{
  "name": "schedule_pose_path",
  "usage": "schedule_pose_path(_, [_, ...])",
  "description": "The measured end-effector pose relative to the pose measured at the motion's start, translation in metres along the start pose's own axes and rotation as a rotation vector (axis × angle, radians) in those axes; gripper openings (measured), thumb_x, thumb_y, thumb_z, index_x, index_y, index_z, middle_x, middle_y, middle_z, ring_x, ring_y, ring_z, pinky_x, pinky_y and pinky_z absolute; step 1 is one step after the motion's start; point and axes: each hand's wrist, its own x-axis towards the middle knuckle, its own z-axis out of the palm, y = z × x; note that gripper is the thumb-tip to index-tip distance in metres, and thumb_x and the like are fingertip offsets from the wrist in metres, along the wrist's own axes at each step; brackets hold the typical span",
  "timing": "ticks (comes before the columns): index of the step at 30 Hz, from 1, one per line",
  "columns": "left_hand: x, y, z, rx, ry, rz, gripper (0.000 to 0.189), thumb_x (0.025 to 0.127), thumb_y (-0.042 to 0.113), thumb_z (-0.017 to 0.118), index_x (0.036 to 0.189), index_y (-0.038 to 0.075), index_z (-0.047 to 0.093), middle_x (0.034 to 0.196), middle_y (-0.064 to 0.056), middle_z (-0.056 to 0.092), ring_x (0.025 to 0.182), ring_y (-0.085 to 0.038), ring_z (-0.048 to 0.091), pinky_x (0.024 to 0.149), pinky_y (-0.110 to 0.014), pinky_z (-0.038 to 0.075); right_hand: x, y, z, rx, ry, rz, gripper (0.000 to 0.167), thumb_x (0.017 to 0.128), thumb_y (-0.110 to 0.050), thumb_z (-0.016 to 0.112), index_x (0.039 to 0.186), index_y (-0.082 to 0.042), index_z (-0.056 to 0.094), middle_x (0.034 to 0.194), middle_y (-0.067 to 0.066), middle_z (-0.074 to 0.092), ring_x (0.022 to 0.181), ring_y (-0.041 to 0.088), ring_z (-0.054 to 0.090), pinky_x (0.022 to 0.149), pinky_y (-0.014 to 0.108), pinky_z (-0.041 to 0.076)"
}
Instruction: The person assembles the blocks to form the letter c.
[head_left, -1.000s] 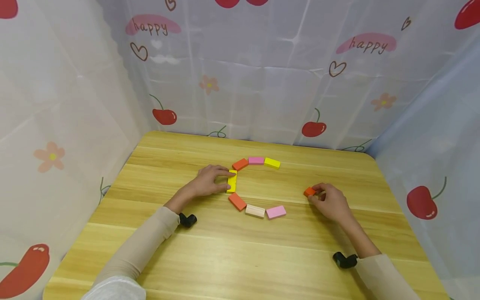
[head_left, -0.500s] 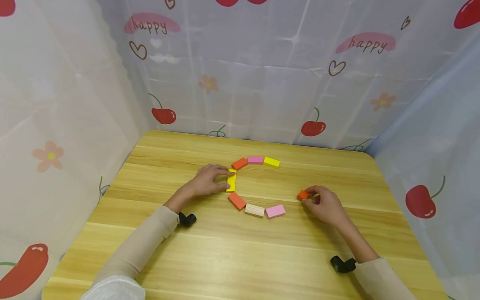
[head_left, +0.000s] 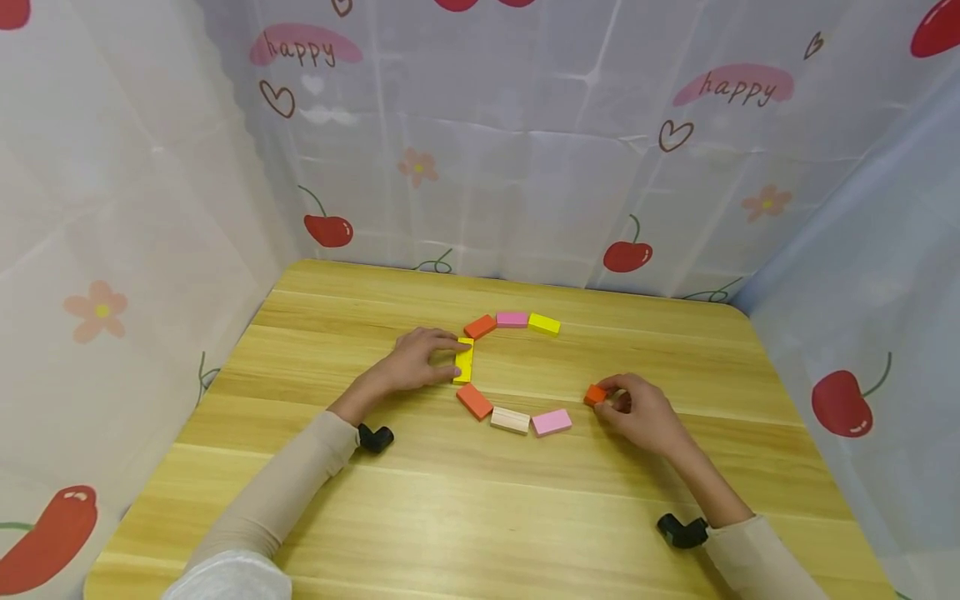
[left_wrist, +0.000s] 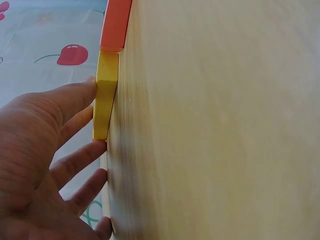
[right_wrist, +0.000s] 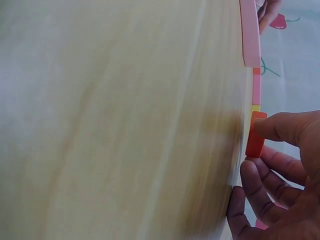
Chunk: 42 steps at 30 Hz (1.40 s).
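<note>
Several small rectangular blocks form an arc on the table. At its left side, my left hand (head_left: 420, 360) holds a yellow block (head_left: 464, 361) between thumb and index finger; the left wrist view also shows this block (left_wrist: 105, 97) end to end with a red one (left_wrist: 116, 25). My right hand (head_left: 641, 414) pinches an orange-red block (head_left: 595, 395) by thumb and fingers, right of the arc's opening. In the right wrist view that block (right_wrist: 255, 137) stands near the table surface; whether it touches is unclear.
The arc's upper arm has a red block (head_left: 480, 326), a pink block (head_left: 512, 320) and a yellow block (head_left: 544, 324). Its lower arm has a red block (head_left: 475, 402), a plain wood block (head_left: 510, 420) and a pink block (head_left: 551, 422). A printed curtain (head_left: 480, 167) surrounds the wooden table (head_left: 450, 517).
My right hand has moved left with the orange-red block, closer to the lower pink block. My left hand stays at the yellow block, and the other blocks have not moved.
</note>
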Motion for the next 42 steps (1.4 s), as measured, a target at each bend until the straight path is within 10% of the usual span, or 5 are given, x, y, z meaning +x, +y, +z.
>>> schedule_pose_path(42, [0.001, 0.001, -0.002, 0.008, 0.002, -0.004, 0.051, 0.101, 0.044, 0.074, 0.15, 0.031, 0.066, 0.161, -0.007, 0.058, 0.152, -0.039, 0.045, 0.117, -0.067, 0.032, 0.005, -0.015, 0.014, -0.025, -0.064, -0.154, 0.033, 0.095, -0.02, 0.084, 0.124, -0.009, 0.075, 0.112, 0.005, 0.075, 0.095, 0.015, 0.069, 0.083, 0.034, 0.059])
